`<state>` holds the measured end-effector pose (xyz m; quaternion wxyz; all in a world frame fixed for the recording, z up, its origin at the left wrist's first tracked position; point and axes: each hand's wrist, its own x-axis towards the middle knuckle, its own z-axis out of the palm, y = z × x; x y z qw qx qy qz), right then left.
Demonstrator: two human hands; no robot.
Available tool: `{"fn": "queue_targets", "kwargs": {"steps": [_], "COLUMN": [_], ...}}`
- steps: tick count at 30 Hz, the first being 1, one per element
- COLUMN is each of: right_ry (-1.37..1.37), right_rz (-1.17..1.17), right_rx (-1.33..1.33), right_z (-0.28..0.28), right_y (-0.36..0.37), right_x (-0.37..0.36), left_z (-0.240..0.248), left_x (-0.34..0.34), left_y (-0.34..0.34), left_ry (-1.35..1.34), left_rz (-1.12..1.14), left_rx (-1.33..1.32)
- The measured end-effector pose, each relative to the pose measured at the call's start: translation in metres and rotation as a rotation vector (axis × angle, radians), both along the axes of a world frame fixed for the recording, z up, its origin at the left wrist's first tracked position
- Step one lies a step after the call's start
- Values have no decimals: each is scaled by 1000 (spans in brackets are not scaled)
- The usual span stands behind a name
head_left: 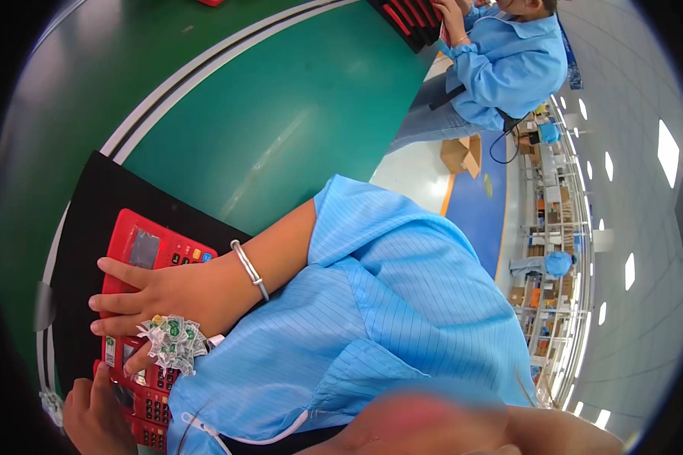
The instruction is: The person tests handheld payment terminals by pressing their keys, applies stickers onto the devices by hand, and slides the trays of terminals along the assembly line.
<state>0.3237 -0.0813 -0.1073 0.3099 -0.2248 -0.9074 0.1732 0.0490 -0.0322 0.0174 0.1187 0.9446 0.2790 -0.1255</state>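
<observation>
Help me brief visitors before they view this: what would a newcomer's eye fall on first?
Probably the red keypad devices on a black mat at the left, partly covered by a spread hand with a silver bracelet at its wrist. Next, the crumpled cluster of white-and-green scraps at that hand's lower edge, then the large blue shirt across the middle. At the upper right, a co-worker in blue stands out.
</observation>
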Motion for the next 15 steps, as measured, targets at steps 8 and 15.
{"fn": "queue_targets", "kwargs": {"steps": [8,15], "right_ry": [22,89], "right_rz": [-16,13], "right_rx": [-4,-44], "right_z": [-1,-3], "right_y": [-5,-4], "right_x": [-2,-9], "left_z": [2,-25], "left_x": [8,-4], "left_y": [-9,-23], "left_ry": [138,-31], "left_rz": [-102,62], "left_rx": [136,117]}}
